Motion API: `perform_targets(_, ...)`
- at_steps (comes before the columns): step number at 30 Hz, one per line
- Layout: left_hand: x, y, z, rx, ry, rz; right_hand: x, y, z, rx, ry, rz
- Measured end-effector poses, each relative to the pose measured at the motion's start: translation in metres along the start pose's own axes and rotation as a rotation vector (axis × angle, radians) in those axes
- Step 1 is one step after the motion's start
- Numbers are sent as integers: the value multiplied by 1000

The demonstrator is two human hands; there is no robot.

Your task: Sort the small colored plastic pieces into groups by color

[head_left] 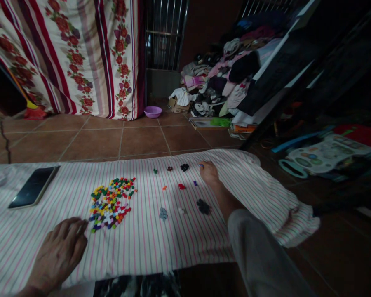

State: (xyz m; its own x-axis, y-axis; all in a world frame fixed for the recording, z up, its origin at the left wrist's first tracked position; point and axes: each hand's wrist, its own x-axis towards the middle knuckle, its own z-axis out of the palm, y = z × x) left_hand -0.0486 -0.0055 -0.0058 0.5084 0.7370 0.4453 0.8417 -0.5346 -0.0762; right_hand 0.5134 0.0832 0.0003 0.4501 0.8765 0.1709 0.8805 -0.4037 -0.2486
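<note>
A mixed heap of small cube-like coloured pieces (111, 202) lies on the striped cloth (145, 247). Just left of that heap, my left hand (62, 243) rests palm down, fingers loosely bent, with nothing seen in it. My right hand (209, 172) reaches to the far right of the cloth, its fingertips pinched on a small blue piece (201, 166). Near it sit little groups sorted by colour: black pieces (184, 167), purple pieces (195, 183), red pieces (181, 186), dark grey pieces (203, 206), white pieces (181, 210), light grey pieces (163, 213), orange pieces (164, 188), brown pieces (170, 168) and green pieces (155, 171).
A phone (34, 187) lies on the cloth at the left. Beyond the cloth are a tiled floor (102, 140), a flowered curtain (74, 57), a purple basin (153, 111) and a large pile of clothes (222, 78). A pale plastic toy-like item (321, 154) stands at right.
</note>
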Motion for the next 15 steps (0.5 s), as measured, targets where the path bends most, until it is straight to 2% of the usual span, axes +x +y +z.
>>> perform_targets(9, 4, 3, -5, 7, 24, -13, 1, 1, 0, 37, 3, 28)
perform_targets(15, 2, 2, -1, -3, 13, -39, 2, 7, -1, 87, -9, 1)
